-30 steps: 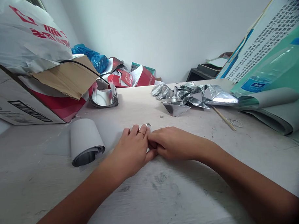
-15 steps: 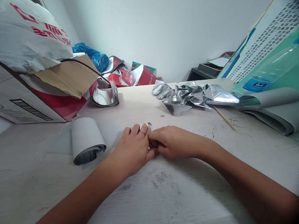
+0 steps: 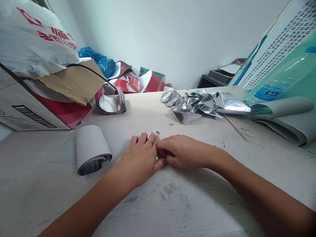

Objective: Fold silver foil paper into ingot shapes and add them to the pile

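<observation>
My left hand lies nearly flat, fingers together, and my right hand curls against it, with a small foil scrap just showing past my left fingers; I cannot tell whether either hand grips it, and a grey-backed foil roll sits near my left hand.

Plain white walls meet in a far corner, lit by soft, even daylight. A scuffed white table fills the near part of the scene. On the left sit a cardboard box and a white plastic bag. A blue bag and red cartons crowd the far edge. Far right, a black tray sits beyond a printed poster leaning against the wall.
</observation>
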Demonstrator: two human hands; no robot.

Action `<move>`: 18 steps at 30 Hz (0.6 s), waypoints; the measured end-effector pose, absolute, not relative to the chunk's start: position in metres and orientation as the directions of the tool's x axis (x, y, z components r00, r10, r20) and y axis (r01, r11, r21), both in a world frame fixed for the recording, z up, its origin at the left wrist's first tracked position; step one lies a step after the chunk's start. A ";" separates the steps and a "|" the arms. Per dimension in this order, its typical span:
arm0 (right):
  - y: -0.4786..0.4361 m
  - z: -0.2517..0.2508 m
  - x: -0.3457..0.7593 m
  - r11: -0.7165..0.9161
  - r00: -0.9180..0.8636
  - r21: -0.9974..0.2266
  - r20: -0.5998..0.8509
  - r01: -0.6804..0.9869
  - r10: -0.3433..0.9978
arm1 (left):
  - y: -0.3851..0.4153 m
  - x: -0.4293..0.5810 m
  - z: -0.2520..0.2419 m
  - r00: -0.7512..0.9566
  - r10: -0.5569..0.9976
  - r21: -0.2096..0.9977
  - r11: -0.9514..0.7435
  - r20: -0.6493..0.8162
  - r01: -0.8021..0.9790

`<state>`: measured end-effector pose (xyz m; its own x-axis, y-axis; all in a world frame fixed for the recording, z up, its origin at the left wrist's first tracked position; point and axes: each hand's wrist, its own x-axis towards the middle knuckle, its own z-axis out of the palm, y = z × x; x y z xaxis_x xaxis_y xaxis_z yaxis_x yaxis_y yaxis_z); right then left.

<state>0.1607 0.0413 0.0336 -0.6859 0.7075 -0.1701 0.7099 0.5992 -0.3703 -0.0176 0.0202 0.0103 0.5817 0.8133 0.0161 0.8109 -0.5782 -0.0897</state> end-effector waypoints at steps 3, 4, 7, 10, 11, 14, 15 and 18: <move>0.042 0.034 0.162 0.588 -0.685 -0.389 -0.185 0.709 0.704 | 0.020 -0.018 0.012 0.584 0.811 -0.089 -0.581 0.013 0.809; 0.042 0.034 0.162 0.582 -0.682 -0.391 -0.191 0.713 0.706 | 0.020 -0.018 0.012 0.587 0.809 -0.089 -0.584 0.019 0.807; 0.042 0.037 0.162 0.538 -0.635 -0.382 -0.196 0.752 0.748 | 0.020 -0.019 0.012 0.599 0.800 -0.085 -0.595 0.034 0.799; 0.043 0.040 0.162 0.454 -0.541 -0.359 -0.194 0.816 0.819 | 0.021 -0.020 0.012 0.612 0.790 -0.080 -0.608 0.036 0.790; 0.044 0.040 0.163 0.428 -0.513 -0.354 -0.196 0.832 0.836 | 0.021 -0.020 0.011 0.614 0.789 -0.079 -0.610 0.036 0.788; 0.047 0.040 0.166 0.383 -0.471 -0.358 -0.203 0.852 0.858 | 0.022 -0.020 0.010 0.619 0.784 -0.072 -0.615 0.046 0.785; 0.047 0.039 0.167 0.377 -0.467 -0.364 -0.201 0.852 0.861 | 0.023 -0.020 0.009 0.622 0.782 -0.070 -0.618 0.052 0.783; 0.050 0.037 0.169 0.364 -0.460 -0.385 -0.192 0.848 0.867 | 0.023 -0.021 0.007 0.629 0.774 -0.067 -0.626 0.066 0.777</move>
<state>0.1693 0.0498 0.0366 -0.4596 0.8672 -0.1917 0.8479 0.3643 -0.3851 -0.0214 0.0233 0.0074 0.6294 0.7743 0.0655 0.7770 -0.6259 -0.0668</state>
